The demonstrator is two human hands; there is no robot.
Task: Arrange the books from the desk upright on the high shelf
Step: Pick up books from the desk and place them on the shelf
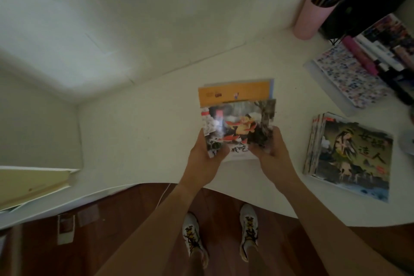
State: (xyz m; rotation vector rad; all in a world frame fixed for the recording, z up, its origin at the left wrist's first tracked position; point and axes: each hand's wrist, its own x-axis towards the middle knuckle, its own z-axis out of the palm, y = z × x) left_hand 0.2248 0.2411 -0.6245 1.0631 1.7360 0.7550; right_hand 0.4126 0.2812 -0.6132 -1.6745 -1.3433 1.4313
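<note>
Both my hands hold a small bundle of books over the white desk [143, 123]. The front one is a picture book [239, 125] with a red and yellow figure on its cover, and an orange-covered book [233, 93] sticks out behind it. My left hand [206, 157] grips the bundle's lower left edge. My right hand [271, 152] grips its lower right edge. A stack of thin books [349, 154] with a dark illustrated cover lies flat on the desk to the right. The high shelf is out of view.
A pink pen cup [311, 18] full of pens stands at the back right beside a black organiser [367, 0]. A patterned folder [349, 78] and more books [385, 49] lie below it. A cream panel [33, 186] sits at the left. My feet stand on a wooden floor [125, 219].
</note>
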